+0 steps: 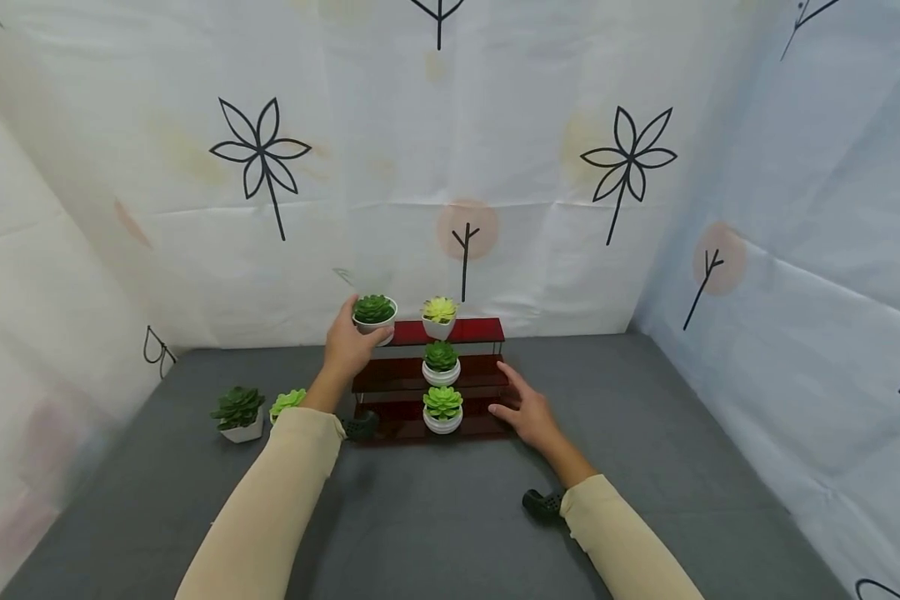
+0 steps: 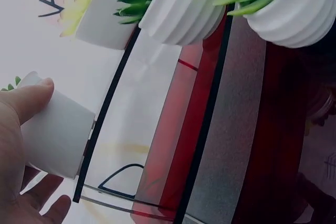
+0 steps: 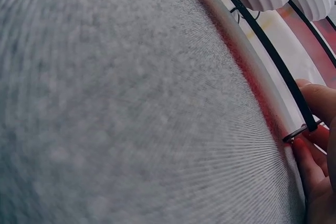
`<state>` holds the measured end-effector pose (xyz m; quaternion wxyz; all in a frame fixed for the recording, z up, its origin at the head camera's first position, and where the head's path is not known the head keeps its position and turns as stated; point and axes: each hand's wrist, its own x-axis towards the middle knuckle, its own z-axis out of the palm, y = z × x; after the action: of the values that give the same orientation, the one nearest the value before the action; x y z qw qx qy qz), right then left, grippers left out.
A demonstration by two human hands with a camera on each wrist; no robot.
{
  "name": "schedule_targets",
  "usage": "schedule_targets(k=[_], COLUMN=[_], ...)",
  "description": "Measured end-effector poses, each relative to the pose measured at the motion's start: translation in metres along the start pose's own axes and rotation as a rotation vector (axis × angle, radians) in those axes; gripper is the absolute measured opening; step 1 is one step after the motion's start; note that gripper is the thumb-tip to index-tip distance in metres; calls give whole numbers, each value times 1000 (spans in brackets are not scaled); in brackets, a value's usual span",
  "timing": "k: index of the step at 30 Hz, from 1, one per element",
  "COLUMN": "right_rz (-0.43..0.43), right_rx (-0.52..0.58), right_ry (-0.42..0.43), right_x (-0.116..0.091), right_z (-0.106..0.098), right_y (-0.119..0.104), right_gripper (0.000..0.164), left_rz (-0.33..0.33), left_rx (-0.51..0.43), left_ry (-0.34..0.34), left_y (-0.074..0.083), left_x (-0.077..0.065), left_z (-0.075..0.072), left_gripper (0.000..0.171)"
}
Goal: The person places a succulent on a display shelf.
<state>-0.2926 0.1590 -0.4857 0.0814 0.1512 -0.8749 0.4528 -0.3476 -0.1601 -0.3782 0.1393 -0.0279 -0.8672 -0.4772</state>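
A dark green succulent in a white pot (image 1: pixel 375 320) is at the left end of the top tier of a three-tier red shelf stand (image 1: pixel 392 375). My left hand (image 1: pixel 347 343) holds this pot, its thumb on the near side; in the left wrist view the pot's base (image 2: pixel 58 129) meets the tier's edge. At the stand's right end, my right hand (image 1: pixel 532 414) grips the lower tiers; the right wrist view has its thumb (image 3: pixel 317 98) and fingers around the corner. Down the middle stand a yellow-green succulent (image 1: pixel 440 317), a dark green one (image 1: pixel 441 362) and a bright green one (image 1: pixel 442 408).
Left of the stand, a dark green succulent in a white pot (image 1: pixel 240 414) sits on the grey table (image 1: pixel 435 525). Beside it a bright green succulent (image 1: pixel 288 402) is partly hidden by my left sleeve. White patterned cloth (image 1: pixel 540 275) hangs behind and at both sides.
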Motion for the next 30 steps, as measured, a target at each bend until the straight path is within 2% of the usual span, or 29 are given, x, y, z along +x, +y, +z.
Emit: schedule_targets(k=[16,23,30], right_rz=[9,-11,8], right_rx=[-8,-9,12], right_ry=[-15,-12,-20], right_x=[1,2,2], right_z=[3,2,1], right_y=[-1,1,1], right_gripper=[77,77,78], left_rz=[-4,44,85], left_rx=[19,-20,13], left_ry=[-65,-34,8], left_y=[3,0,-3], left_x=[3,-1,-8], left_z=[-3,-5,-12], left_gripper=[92,98,94])
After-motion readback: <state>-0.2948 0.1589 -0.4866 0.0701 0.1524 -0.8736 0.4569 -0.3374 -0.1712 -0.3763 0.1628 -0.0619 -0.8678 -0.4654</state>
